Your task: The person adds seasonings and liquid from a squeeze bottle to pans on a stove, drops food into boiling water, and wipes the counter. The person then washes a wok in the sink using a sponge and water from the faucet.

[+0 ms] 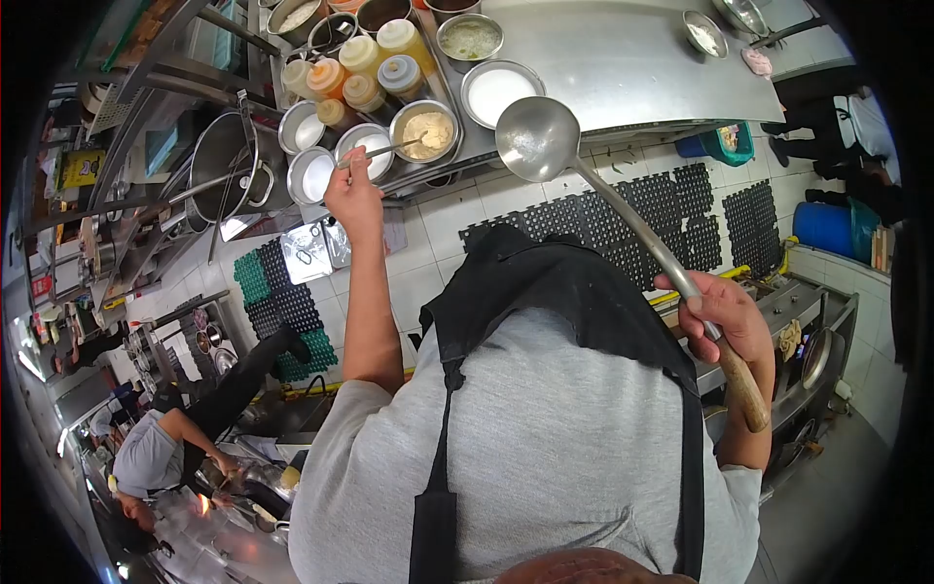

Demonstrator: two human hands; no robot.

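Note:
My left hand (355,201) is closed around the thin handle of a metal spoon (385,149). The spoon's far end reaches into a steel bowl of tan powder (427,133). In my right hand (723,316) is a large steel ladle (632,216), gripped near its wooden handle end. The ladle's round bowl hangs out in front of the counter edge, by a steel bowl of white contents (501,93). Bright patches show inside the ladle; I cannot tell whether they are reflections or residue. Smaller bowls of white contents (316,176) sit beside my left hand.
Several squeeze bottles (400,74) stand behind the bowls on the steel counter (603,58). At the left is a tall steel pot (222,165). Black mats (608,219) cover part of the tiled floor. A co-worker (161,443) is near a flame at the lower left.

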